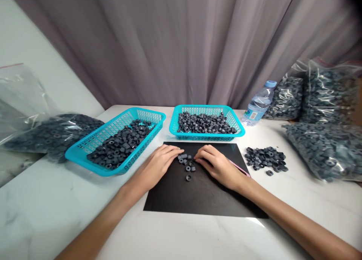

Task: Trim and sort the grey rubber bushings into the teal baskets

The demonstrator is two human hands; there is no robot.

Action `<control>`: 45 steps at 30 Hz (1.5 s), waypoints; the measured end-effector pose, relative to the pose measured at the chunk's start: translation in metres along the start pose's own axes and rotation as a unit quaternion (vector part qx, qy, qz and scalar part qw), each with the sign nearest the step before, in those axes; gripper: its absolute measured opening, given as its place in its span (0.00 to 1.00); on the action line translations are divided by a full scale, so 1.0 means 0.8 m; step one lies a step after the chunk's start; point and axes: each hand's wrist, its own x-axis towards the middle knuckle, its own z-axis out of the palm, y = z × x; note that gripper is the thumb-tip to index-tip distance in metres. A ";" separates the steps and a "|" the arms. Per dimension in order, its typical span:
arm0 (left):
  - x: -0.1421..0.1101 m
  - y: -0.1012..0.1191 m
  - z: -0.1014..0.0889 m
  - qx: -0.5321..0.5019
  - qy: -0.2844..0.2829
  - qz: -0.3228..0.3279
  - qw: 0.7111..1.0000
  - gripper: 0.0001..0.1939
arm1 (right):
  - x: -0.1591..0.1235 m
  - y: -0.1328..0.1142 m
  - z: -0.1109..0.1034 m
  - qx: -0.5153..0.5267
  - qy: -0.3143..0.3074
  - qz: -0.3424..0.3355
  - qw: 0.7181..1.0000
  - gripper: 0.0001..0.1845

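My left hand [161, 162] lies palm down over the left part of a black mat [198, 199], fingers stretched out, tips at a small cluster of grey ring-shaped pieces [184, 157]. Across the cluster, my right hand [216, 162] has its fingers curled and close together, tips beside the same pieces. Whatever may be between those fingers is hidden. A thin pink tool [240, 169] shows behind the right hand and wrist; I cannot tell whether the hand holds it. One single grey ring [188, 178] sits nearer to me on the mat.
Two turquoise baskets [103, 172] [207, 136] hold many grey pieces. A loose pile [266, 158] lies right of the mat. A water bottle [258, 103] stands behind it. Filled plastic bags [325, 150] [65, 133] flank the white table [181, 237]; a curtain [169, 45] hangs behind.
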 end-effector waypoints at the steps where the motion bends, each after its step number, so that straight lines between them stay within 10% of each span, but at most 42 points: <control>1: 0.000 -0.002 0.001 -0.016 -0.001 -0.005 1.000 0.17 | 0.000 0.001 0.001 0.002 0.006 0.002 1.000 0.08; 31: -0.006 0.040 -0.017 -0.170 0.164 0.001 0.972 0.08 | -0.002 -0.003 0.000 -0.013 0.040 -0.020 0.999 0.08; 38: 0.000 0.059 -0.010 -0.445 0.107 -0.162 0.874 0.11 | 0.000 -0.008 -0.005 0.008 0.043 -0.012 0.999 0.09; 45: 0.000 0.064 -0.006 -0.501 0.061 -0.208 0.838 0.10 | 0.000 -0.007 -0.005 0.012 0.042 -0.009 0.999 0.09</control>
